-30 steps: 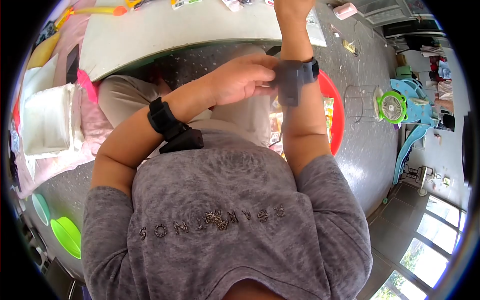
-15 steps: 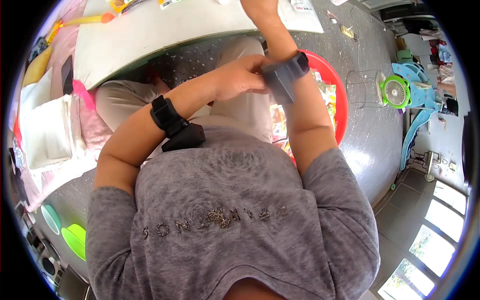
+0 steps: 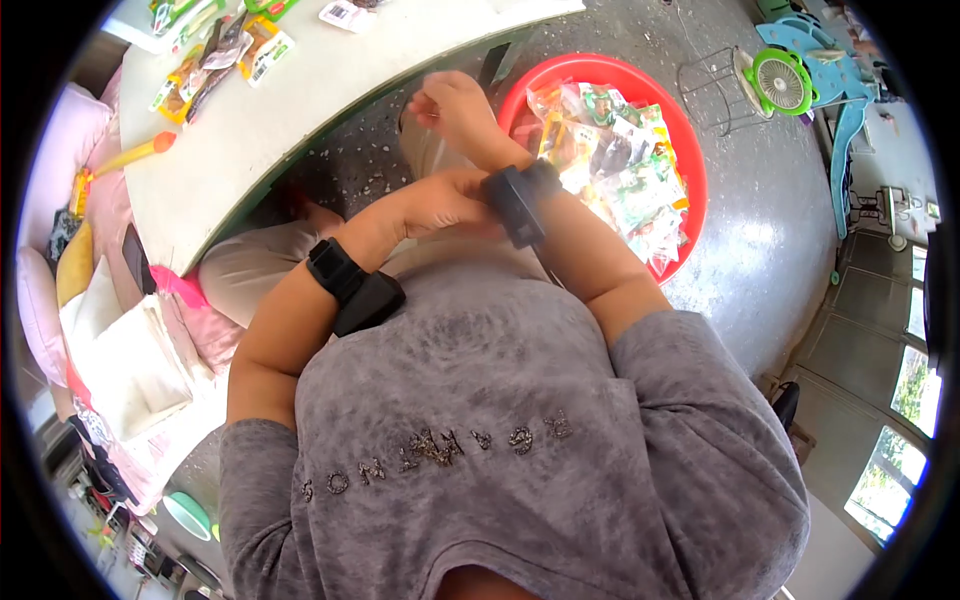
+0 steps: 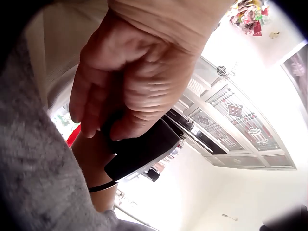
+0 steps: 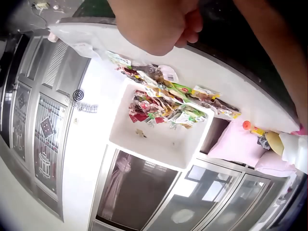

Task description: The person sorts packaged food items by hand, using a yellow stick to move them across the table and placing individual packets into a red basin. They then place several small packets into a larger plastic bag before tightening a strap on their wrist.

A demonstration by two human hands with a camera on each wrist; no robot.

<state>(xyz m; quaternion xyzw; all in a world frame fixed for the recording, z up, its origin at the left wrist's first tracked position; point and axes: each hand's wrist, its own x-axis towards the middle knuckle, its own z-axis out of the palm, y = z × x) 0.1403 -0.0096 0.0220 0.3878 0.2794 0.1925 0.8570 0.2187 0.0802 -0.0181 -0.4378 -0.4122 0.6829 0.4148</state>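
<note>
My left hand (image 3: 440, 205) reaches across my lap to my right wrist and grips the black wrist camera (image 3: 514, 206) strapped there. In the left wrist view, its thumb and fingers close about the dark device (image 4: 144, 150). My right hand (image 3: 456, 112) is raised above my knee, near the table's front edge, with loosely curled fingers and nothing in them. Only part of that right hand (image 5: 154, 26) shows at the top of the right wrist view. A second black wrist camera (image 3: 368, 303) sits on my left forearm.
A red tub (image 3: 696, 195) full of packets stands on the floor to my right. Several packets (image 3: 268, 50) lie on the white table (image 3: 330, 80), by a white foam box (image 5: 154, 159) with more packets. Pillows (image 3: 130, 370) lie at left; a green fan (image 3: 783, 82) stands farther right.
My right hand has come back and down from over the table, and the left hand has stayed at its wrist camera. The head view has turned, bringing the red tub into fuller sight.
</note>
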